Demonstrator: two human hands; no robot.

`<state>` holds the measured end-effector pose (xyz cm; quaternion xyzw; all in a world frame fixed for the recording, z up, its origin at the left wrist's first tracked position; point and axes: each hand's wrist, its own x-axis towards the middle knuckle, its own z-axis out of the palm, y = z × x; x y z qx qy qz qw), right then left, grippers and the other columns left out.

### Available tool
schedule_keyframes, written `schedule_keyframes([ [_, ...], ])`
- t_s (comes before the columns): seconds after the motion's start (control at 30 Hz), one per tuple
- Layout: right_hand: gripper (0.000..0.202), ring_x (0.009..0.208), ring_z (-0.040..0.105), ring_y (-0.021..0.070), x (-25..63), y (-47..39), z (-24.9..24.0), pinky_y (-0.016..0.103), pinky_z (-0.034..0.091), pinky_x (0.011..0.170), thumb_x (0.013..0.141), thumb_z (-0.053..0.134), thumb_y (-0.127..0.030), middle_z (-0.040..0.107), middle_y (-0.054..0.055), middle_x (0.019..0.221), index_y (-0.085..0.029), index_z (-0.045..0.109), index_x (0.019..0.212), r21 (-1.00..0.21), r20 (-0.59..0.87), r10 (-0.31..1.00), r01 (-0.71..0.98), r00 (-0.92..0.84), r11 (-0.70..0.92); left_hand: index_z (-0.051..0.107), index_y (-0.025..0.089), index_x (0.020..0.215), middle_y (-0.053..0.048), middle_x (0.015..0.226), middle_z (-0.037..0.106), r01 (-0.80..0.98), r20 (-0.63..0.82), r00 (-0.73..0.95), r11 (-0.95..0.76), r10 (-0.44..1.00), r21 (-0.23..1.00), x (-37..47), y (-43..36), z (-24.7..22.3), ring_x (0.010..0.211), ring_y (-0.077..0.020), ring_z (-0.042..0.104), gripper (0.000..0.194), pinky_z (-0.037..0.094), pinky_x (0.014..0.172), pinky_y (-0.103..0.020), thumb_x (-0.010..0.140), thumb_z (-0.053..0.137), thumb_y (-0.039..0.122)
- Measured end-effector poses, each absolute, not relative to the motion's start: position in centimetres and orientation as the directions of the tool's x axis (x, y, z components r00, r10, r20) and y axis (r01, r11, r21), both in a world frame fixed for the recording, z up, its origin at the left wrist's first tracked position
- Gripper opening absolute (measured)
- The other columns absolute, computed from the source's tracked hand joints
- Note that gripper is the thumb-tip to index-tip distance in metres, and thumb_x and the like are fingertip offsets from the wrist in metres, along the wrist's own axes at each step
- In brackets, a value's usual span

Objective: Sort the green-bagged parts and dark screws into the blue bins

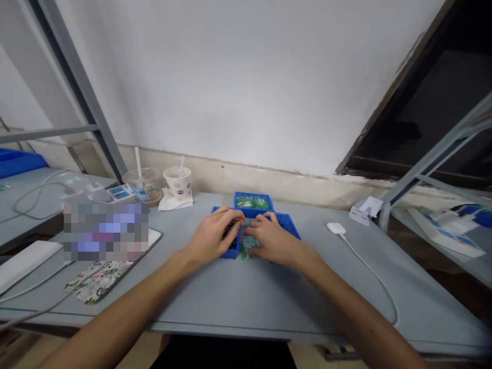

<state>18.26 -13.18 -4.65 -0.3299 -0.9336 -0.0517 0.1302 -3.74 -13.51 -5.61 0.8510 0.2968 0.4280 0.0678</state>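
My left hand (213,231) is bent over the left blue bin (231,253), which holds small dark parts (229,237). Its thumb and forefinger are drawn together above the bin's right edge, and anything between them is too small to make out. My right hand (272,237) rests over a green packet (249,245), perhaps of circuit boards, lying right of that bin. Its fingers are curved and apart, with the thumb nearest me. Part of the packet is hidden under the fingers. Behind both hands, another blue bin (253,210) holds green packets (252,202).
A third blue bin (289,225) stands partly behind my right hand. At the back left are a paper cup (178,183) and a clear cup (144,187), both with straws. A patterned board (105,279) lies left; a white charger (336,228) with cable lies right.
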Motion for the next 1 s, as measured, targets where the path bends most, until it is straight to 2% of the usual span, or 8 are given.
schedule_keyframes([
  [0.1,0.03,0.102,0.063,0.0317,18.2,-14.0,-6.0,0.057,0.043,0.096,0.077,0.086,-0.028,0.073,0.009,0.102,-0.021,0.069,0.101,0.051,0.222,0.613,0.637,-0.758,0.769,0.058,0.02,0.108,-0.004,0.095,0.066,0.455,0.68,0.471,-0.815,0.562,0.358,-3.8,-13.5,-5.6,0.092,-0.0185,0.061,0.011,0.049,0.084,-0.031,0.103,0.047,0.019],
  [0.2,0.035,0.105,0.064,0.0316,18.4,-13.8,-6.6,0.058,0.044,0.097,0.077,0.086,-0.025,0.071,0.009,0.105,-0.021,0.067,0.106,0.015,0.223,0.626,0.645,-0.747,0.764,0.058,0.02,0.109,-0.004,0.097,0.066,0.458,0.68,0.47,-0.814,0.562,0.356,-3.8,-13.5,-5.6,0.092,-0.0181,0.06,0.012,0.049,0.084,-0.031,0.104,0.047,0.02],
  [0.33,0.045,0.109,0.064,0.0293,18.9,-13.9,-6.6,0.048,0.049,0.096,0.083,0.078,-0.017,0.067,0.011,0.12,-0.021,0.059,0.123,-0.117,0.204,0.649,0.64,-0.733,0.759,0.058,0.019,0.107,-0.004,0.096,0.066,0.455,0.678,0.476,-0.817,0.56,0.355,-3.9,-13.6,-5.5,0.091,-0.0177,0.06,0.012,0.048,0.083,-0.03,0.104,0.047,0.02],
  [0.43,0.04,0.104,0.067,0.0252,19.2,-14.2,-6.3,0.038,0.053,0.088,0.088,0.068,-0.009,0.069,0.009,0.118,-0.02,0.056,0.125,-0.249,0.2,0.679,0.633,-0.707,0.733,0.059,0.019,0.102,-0.004,0.093,0.066,0.449,0.679,0.478,-0.82,0.557,0.356,-3.8,-13.6,-5.5,0.087,-0.017,0.059,0.012,0.048,0.081,-0.029,0.104,0.047,0.019],
  [0.63,0.03,0.107,0.067,0.023,19.6,-14.0,-5.5,0.037,0.054,0.092,0.096,0.061,-0.012,0.07,0.007,0.117,-0.024,0.058,0.124,-0.299,0.514,0.601,0.529,-0.612,0.794,0.059,0.02,0.108,-0.004,0.098,0.067,0.449,0.673,0.467,-0.809,0.574,0.379,-3.8,-13.6,-5.7,0.092,-0.0177,0.06,0.01,0.048,0.084,-0.029,0.103,0.052,0.026],
  [0.8,0.018,0.099,0.068,0.0193,19.3,-14.4,-5.5,0.033,0.055,0.089,0.097,0.063,-0.017,0.071,0.004,0.104,-0.024,0.059,0.113,-0.311,0.746,0.51,0.452,-0.429,0.836,0.052,0.021,0.132,-0.003,0.099,0.067,0.443,0.699,0.445,-0.816,0.56,0.371,-3.7,-13.5,-5.9,0.085,-0.0173,0.059,0.041,0.049,0.079,-0.029,0.097,0.067,0.035],
  [0.93,0.016,0.091,0.067,0.0175,18.6,-15.1,-5.8,0.031,0.055,0.084,0.097,0.063,-0.019,0.069,0.003,0.099,-0.024,0.057,0.111,-0.345,0.786,0.516,0.452,-0.339,0.823,0.063,0.019,0.11,-0.005,0.091,0.068,0.372,0.693,0.528,-0.867,0.491,0.332,-3.6,-13.4,-5.8,0.089,-0.019,0.058,0.014,0.048,0.082,-0.032,0.101,0.059,0.028],
  [1.0,0.023,0.09,0.068,0.0182,18.3,-15.2,-5.9,0.032,0.056,0.082,0.096,0.065,-0.022,0.069,0.004,0.1,-0.024,0.056,0.116,-0.351,0.774,0.525,0.449,-0.355,0.822,0.065,0.018,0.102,-0.005,0.09,0.068,0.341,0.69,0.543,-0.877,0.478,0.339,-3.5,-13.5,-5.6,0.089,-0.0187,0.057,0.011,0.047,0.083,-0.032,0.102,0.055,0.024],
])
